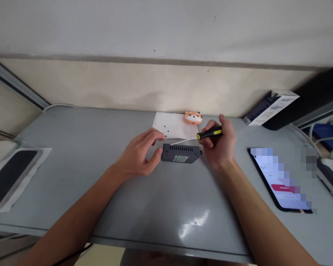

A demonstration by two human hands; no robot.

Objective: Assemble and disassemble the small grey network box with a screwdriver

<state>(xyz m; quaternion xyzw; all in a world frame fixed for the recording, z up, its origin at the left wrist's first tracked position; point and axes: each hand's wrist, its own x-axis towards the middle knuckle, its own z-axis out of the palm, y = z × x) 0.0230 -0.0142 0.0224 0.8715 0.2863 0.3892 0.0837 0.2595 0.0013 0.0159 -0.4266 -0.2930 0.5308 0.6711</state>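
A small dark grey box-shaped device (181, 153) stands on the desk, with a row of vent slots and a pale label on the side facing me. My right hand (220, 144) is wrapped round a black and yellow screwdriver (211, 133). The thin shaft slants left, and its tip appears at the device's upper left edge near the slots; contact is too small to tell. At the device's left end, my left hand (140, 153) has thumb and fingers curved but apart, the thumb close to the corner. Behind the device, several tiny dark screws (168, 131) lie on white paper (177, 125).
An orange animal-faced case (193, 118) rests on the paper's right corner. To the right lie a lit phone (280, 184) and a white and blue box (272, 107) leaning near a black object. A dark slab on white packaging (13, 177) is at far left. A wall (113, 85) bounds the back.
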